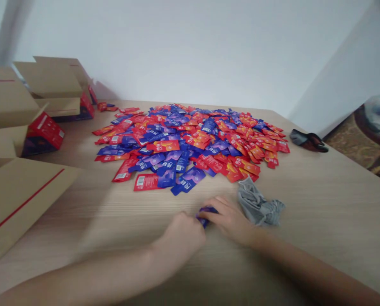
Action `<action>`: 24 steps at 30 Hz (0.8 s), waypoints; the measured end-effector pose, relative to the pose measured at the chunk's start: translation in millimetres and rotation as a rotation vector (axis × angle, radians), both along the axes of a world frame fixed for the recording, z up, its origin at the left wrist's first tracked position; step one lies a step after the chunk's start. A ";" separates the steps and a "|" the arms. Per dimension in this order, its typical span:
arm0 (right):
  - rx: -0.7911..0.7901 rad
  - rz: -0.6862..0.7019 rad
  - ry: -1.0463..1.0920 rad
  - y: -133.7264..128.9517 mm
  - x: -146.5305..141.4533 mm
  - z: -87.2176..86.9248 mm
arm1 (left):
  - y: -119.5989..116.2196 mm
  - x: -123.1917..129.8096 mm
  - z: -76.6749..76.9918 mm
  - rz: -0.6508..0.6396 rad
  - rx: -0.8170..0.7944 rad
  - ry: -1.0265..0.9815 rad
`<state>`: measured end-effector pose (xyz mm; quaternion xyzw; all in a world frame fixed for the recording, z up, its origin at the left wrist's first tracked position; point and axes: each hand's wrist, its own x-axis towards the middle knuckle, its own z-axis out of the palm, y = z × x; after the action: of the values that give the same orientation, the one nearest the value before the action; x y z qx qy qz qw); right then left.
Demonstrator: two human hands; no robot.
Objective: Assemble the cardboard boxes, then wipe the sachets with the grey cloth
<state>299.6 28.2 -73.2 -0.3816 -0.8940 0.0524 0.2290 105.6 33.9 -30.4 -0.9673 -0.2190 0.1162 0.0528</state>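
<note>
Both my hands meet over the near middle of the table at a small purple-blue sachet (206, 216). My right hand (225, 216) has its fingers closed round the sachet from the right. My left hand (186, 229) is curled in a fist against its left side; its fingertips are turned away, and it appears to grip that edge. Just beyond lies a broad pile of red and blue sachets (190, 140), loosely overlapping, some with orange or purple print. A blue sachet (188, 180) is at the pile's near edge.
Open cardboard boxes (27, 182) with red and blue outsides stand along the left, flaps spread. A crumpled grey cloth (259, 203) lies right of my right hand. Farther right is a dark glossy object (308, 141) near the table edge. A white wall (190, 51) rises behind.
</note>
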 end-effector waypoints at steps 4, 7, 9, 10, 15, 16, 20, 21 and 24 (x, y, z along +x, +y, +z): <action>-0.106 -0.045 0.027 -27.9 0.0 -16.0 | -26.1 7.8 1.3 -0.096 -0.104 -0.048; -0.247 -0.008 0.105 -32.3 13.8 -18.0 | -8.2 7.2 8.2 -0.130 -0.279 -0.235; -0.256 -0.052 0.126 -30.0 29.5 -13.9 | 11.3 3.9 3.3 -0.159 -0.270 -0.329; -0.225 -0.105 0.127 -28.0 38.7 -10.3 | 19.4 2.1 -2.7 -0.165 -0.249 -0.340; -0.024 -0.505 0.030 -19.6 81.3 5.6 | 21.0 -0.4 -41.2 0.009 -0.069 -0.296; -0.034 -0.571 -0.033 -19.1 86.7 4.2 | 15.4 0.4 -45.6 0.097 -0.022 -0.280; -0.121 -0.692 -0.223 -19.9 98.6 -16.4 | -3.6 2.5 -50.8 0.326 0.093 -0.267; -0.122 -0.694 -0.218 -19.5 101.1 -21.0 | -6.0 1.6 -50.9 0.303 0.100 -0.283; -0.120 -0.710 -0.067 -14.9 107.3 -20.4 | -9.3 -3.9 -51.9 0.153 0.081 -0.295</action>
<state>406.9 13.3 -93.6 -0.6826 -0.7081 0.0096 0.1805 101.7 24.6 -82.3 -0.9515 -0.3017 -0.0325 0.0501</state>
